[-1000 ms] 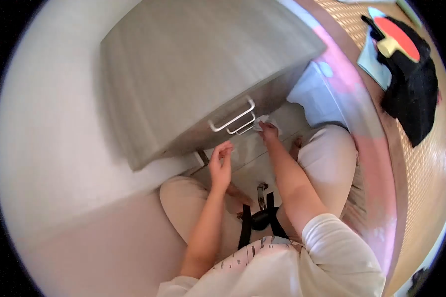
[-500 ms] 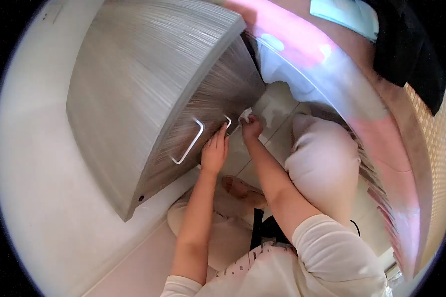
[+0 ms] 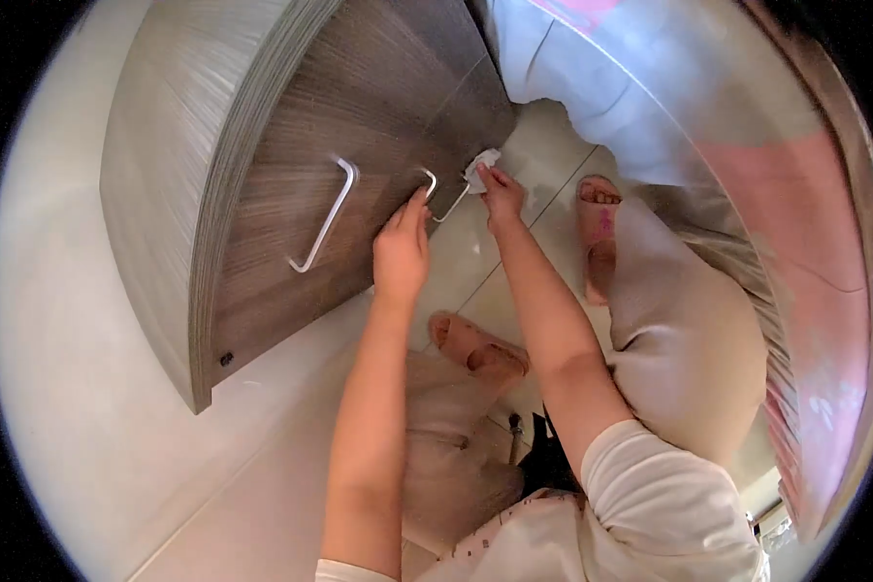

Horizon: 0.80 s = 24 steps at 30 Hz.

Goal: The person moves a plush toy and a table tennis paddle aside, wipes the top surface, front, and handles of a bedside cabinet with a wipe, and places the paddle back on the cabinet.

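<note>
Though small, a crumpled white wad (image 3: 480, 171)

Cabinet front (image 3: 383, 97) dark brown, streaky woodgrain; handles (image 3: 331, 221) silvery-white. Wad (image 3: 482, 167) white. Slippers (image 3: 597, 223) pink. Trousers (image 3: 689, 339) beige. Bedding (image 3: 786, 194) blotched pink, pale blue.

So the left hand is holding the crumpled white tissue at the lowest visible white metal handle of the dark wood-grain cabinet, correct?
Not quite: the head view shows the right hand, not the left hand, holding the crumpled white tissue at the lowest visible white metal handle of the dark wood-grain cabinet.
</note>
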Tool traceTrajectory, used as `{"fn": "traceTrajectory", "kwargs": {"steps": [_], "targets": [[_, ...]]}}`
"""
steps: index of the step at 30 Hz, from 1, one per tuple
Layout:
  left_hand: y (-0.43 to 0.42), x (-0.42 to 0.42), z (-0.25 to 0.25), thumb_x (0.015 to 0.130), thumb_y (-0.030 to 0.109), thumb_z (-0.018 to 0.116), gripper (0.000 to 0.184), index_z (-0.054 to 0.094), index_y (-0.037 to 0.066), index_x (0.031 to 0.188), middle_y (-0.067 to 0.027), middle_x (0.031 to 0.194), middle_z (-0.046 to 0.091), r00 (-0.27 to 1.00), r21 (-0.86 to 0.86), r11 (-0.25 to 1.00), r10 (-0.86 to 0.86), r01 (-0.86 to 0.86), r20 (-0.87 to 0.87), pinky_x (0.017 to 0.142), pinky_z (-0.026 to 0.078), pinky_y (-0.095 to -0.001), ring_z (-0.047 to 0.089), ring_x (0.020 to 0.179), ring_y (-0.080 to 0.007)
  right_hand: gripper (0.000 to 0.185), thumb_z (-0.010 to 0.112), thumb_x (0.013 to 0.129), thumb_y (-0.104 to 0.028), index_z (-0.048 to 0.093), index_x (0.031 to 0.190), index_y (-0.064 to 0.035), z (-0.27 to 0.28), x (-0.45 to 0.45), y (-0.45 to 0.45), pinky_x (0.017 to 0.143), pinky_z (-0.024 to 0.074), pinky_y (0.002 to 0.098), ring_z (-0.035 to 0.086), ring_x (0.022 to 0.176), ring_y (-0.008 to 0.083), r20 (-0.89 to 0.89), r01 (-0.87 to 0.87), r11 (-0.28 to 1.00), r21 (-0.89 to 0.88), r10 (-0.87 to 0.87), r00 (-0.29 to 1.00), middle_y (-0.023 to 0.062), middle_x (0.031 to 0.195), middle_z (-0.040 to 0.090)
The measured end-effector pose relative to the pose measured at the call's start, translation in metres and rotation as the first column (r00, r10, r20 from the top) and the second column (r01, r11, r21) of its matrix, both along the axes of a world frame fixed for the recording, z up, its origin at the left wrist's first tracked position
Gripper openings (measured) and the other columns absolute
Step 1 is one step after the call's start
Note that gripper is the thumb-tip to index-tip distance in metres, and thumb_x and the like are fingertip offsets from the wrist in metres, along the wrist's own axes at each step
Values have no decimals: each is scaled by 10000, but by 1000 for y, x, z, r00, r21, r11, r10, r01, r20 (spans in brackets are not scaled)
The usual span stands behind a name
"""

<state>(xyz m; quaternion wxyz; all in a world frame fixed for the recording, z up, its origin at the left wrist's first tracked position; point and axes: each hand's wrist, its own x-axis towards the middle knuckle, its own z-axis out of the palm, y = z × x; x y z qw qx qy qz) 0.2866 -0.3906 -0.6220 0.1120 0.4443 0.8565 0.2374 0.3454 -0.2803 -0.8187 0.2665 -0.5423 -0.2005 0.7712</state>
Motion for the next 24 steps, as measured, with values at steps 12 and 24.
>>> {"fn": "traceTrajectory", "kwargs": {"steps": [12, 24], "targets": [[5, -1, 2, 933, -1, 532, 309, 623, 26, 1227, -187, 1064, 693, 991, 76, 996, 33, -43, 133, 839, 538, -384, 696, 944, -298, 310, 858, 721, -164, 650, 890, -8, -36, -24, -63, 731, 513, 352, 629, 731, 192, 329, -63, 967, 247, -22, 944, 75, 817, 674], [3, -7, 7, 944, 13, 536, 312, 611, 22, 1247, -208, 1064, 692, 983, 33, 999, -7, 1, 183, 848, 531, -382, 695, 969, -309, 294, 817, 766, -164, 649, 956, -15, 8, 0, 0, 733, 485, 325, 592, 813, 158, 242, -154, 950, 271, 88, 966, 25, 849, 622]]}}
